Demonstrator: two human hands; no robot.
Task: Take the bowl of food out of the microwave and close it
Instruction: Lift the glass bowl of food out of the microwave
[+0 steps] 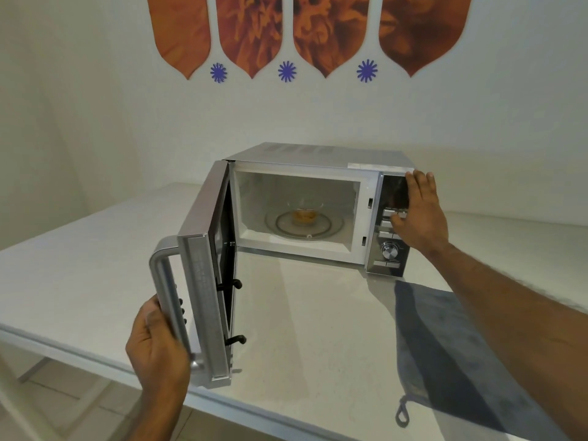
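My left hand (159, 342) grips the open microwave (305, 211) door's handle (165, 300); my right hand (420, 214) rests flat, fingers spread, on its panel; bowl (304, 214) inside, mid-frame.

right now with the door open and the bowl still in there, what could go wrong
The glass bowl may be hot, and the grey cloth lies unused on the counter. The left hand holds the door handle near the counter edge; swinging it could shift the microwave, which the right hand steadies.
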